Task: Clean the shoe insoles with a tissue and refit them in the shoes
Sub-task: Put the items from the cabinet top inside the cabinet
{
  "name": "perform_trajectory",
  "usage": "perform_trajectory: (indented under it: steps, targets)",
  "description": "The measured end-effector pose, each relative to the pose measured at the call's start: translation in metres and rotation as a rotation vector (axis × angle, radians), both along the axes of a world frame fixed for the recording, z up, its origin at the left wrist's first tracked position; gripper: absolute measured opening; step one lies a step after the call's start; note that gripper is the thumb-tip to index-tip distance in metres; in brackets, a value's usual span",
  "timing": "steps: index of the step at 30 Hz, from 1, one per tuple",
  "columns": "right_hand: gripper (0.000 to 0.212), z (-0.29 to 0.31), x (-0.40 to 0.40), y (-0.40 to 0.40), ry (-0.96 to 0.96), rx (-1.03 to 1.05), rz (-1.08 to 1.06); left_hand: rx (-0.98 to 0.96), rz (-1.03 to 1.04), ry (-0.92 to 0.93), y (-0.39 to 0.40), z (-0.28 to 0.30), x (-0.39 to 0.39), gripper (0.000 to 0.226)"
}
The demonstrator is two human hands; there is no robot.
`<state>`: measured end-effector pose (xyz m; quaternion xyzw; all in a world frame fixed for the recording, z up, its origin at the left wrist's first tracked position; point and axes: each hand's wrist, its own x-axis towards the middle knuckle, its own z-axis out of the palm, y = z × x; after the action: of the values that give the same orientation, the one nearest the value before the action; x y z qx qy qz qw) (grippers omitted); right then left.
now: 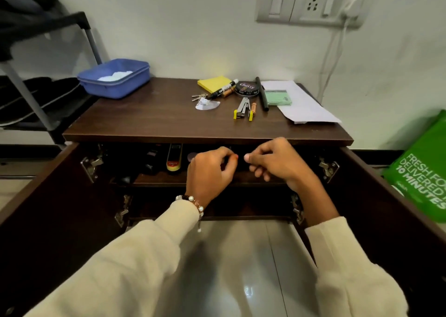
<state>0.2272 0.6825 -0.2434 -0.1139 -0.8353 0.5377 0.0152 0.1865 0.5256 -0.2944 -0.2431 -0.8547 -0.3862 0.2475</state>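
My left hand and my right hand hover side by side, thumbs almost touching, at the mouth of the top shelf of a dark wooden cabinet. Both cabinet doors stand open. The fingers of each hand are curled; the dark gap between them hides whether they grip anything. White tissue lies in a blue plastic tub on the cabinet's back left corner. Dark objects, perhaps shoes, sit in shadow on the shelf's left. No insole is visible.
A polish applicator stands on the shelf. On top lie yellow notes, a marker, keys, a polish tin, a stapler and papers. A shoe rack stands left, a green bag right.
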Motion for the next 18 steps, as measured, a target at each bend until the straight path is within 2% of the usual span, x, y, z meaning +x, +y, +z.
perform_trajectory:
  steps: [2,4,8,11,15,18]
  targets:
    - [0.016,0.028,0.008,0.008,0.115,-0.028,-0.053,0.072,-0.036,0.098,-0.001,0.018,0.003,0.013]
    - [0.01,0.045,0.004,0.016,0.252,-0.067,-0.21,0.112,-0.02,0.145,0.0,0.035,-0.004,0.012]
    - [0.011,0.053,-0.022,0.027,0.381,0.012,-0.501,0.128,0.039,0.054,0.011,0.063,-0.034,0.012]
    - [0.003,0.042,-0.05,0.029,0.346,0.179,-0.517,0.039,0.082,-0.132,0.025,0.073,-0.061,0.028]
    - [0.019,0.027,-0.081,0.035,0.249,0.396,-0.478,0.001,0.068,-0.318,0.051,0.071,-0.079,0.059]
    - [0.029,0.024,-0.1,0.039,0.211,0.459,-0.489,-0.101,0.135,-0.336,0.066,0.062,-0.086,0.071]
